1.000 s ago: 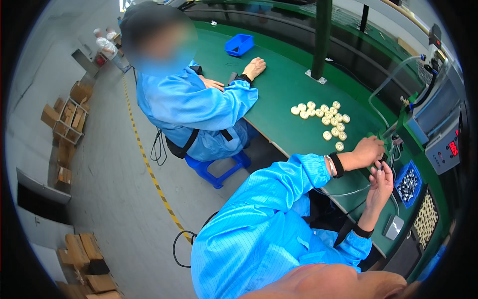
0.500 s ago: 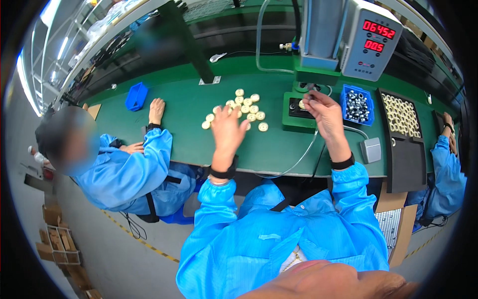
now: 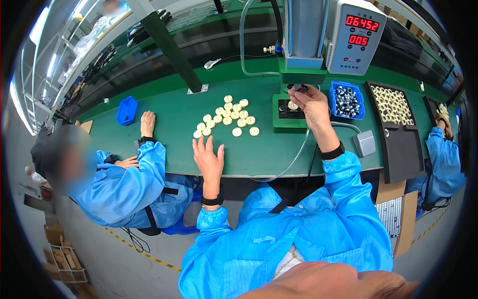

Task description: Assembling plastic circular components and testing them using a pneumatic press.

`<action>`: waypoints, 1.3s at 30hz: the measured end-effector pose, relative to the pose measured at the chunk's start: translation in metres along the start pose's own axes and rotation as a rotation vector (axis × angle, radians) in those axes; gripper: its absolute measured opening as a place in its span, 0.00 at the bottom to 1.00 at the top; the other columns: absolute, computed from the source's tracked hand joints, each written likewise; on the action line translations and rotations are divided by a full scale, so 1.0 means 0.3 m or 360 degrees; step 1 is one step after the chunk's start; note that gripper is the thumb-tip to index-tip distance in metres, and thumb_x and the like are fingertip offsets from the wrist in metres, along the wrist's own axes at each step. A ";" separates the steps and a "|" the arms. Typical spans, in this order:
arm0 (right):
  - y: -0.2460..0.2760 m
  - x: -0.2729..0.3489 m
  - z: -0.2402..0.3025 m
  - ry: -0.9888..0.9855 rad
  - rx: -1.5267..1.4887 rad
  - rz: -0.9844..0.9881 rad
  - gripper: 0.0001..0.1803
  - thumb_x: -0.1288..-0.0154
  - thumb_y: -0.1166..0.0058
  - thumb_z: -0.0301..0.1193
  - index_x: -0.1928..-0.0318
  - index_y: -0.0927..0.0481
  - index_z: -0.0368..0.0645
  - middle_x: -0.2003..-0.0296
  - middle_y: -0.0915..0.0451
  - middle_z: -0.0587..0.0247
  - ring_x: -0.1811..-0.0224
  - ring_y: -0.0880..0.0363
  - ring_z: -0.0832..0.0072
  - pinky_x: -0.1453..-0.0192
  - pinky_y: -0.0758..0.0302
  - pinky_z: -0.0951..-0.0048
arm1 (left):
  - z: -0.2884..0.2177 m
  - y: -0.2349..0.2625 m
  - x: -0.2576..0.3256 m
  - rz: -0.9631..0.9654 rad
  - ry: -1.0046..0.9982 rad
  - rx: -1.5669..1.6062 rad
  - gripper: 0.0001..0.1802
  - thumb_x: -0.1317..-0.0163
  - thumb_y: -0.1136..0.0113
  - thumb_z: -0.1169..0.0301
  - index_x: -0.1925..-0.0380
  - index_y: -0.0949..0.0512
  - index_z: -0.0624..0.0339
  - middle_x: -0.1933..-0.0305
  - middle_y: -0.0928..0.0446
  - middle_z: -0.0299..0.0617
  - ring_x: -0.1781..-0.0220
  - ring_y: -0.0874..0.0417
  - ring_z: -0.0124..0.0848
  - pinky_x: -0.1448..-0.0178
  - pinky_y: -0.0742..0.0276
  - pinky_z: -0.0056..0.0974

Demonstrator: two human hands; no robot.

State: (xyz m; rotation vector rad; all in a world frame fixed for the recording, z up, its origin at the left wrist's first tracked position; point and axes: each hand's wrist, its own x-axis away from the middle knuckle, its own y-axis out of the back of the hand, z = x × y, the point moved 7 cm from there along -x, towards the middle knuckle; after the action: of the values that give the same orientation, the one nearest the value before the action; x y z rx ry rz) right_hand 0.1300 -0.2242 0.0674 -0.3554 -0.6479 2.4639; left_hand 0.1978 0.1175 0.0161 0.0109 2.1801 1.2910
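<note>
My right hand (image 3: pixel 313 107) reaches to the green press fixture (image 3: pixel 290 125), thumb and fingertips pinched on what looks like a small dark metal part, mostly hidden by the fingers. A cream round disc (image 3: pixel 293 105) lies on the fixture's black block just under those fingertips. My left hand (image 3: pixel 208 159) is open over the near part of the green table (image 3: pixel 174 124), fingers spread, holding nothing. Beyond its fingertips lie several loose cream round discs (image 3: pixel 227 113), each with a centre hole.
A blue bin (image 3: pixel 347 115) of small metal parts stands right of the press. Past it are a black tray (image 3: pixel 398 149) with cream rings and a grey box (image 3: pixel 365 143). A counter box (image 3: pixel 354 37) hangs above. Co-workers sit left and right; an empty blue bin (image 3: pixel 127 110) is farther left.
My left hand has drawn back toward me, off the cream discs and onto the bare table. My right hand stays pinched at the press, its fingertips now closer under the ram. The view has shifted slightly.
</note>
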 end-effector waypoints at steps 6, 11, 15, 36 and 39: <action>-0.016 -0.002 0.021 0.0018 0.0300 -0.0024 0.11 0.37 0.45 0.20 0.54 0.23 0.29 0.58 0.19 0.55 0.55 0.17 0.71 0.50 0.17 0.75 | 0.000 -0.029 -0.002 -0.0105 -0.0038 0.0000 0.23 0.44 0.34 0.65 0.48 0.23 0.62 0.38 0.31 0.54 0.30 0.39 0.58 0.33 0.39 0.56; -0.032 0.003 0.025 -0.0007 0.0178 -0.0025 0.12 0.38 0.45 0.18 0.53 0.23 0.28 0.57 0.19 0.53 0.54 0.18 0.69 0.48 0.18 0.72 | 0.006 -0.028 0.006 -0.0130 -0.0068 0.0026 0.21 0.44 0.35 0.66 0.51 0.22 0.63 0.39 0.30 0.53 0.32 0.38 0.59 0.34 0.38 0.55; -0.033 0.013 0.011 -0.0061 -0.0287 0.0076 0.17 0.40 0.54 0.12 0.49 0.28 0.24 0.54 0.21 0.44 0.48 0.20 0.54 0.37 0.24 0.62 | 0.012 -0.003 0.023 -0.0253 -0.0077 0.0037 0.17 0.44 0.36 0.70 0.55 0.20 0.63 0.43 0.26 0.53 0.34 0.33 0.56 0.34 0.35 0.53; 0.396 0.261 0.213 0.0572 0.1575 -0.0141 0.20 0.30 0.51 0.26 0.39 0.28 0.34 0.43 0.24 0.51 0.46 0.20 0.65 0.49 0.22 0.71 | -0.018 0.011 0.018 -0.0287 -0.0022 0.0046 0.15 0.46 0.34 0.71 0.57 0.19 0.61 0.45 0.24 0.52 0.37 0.30 0.57 0.37 0.31 0.52; 0.580 0.349 0.280 0.0602 0.2245 -0.0411 0.20 0.30 0.51 0.26 0.39 0.28 0.36 0.42 0.24 0.52 0.44 0.21 0.65 0.45 0.24 0.69 | -0.003 0.017 0.021 -0.0326 -0.0029 0.0104 0.18 0.46 0.34 0.71 0.54 0.21 0.61 0.45 0.24 0.51 0.37 0.29 0.55 0.37 0.31 0.51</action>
State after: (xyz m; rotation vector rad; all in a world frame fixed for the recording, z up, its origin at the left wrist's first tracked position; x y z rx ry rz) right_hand -0.0651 -0.3208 0.0369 -0.1177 1.1042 1.9289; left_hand 0.1908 0.1213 0.0174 -0.1694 2.1444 1.1013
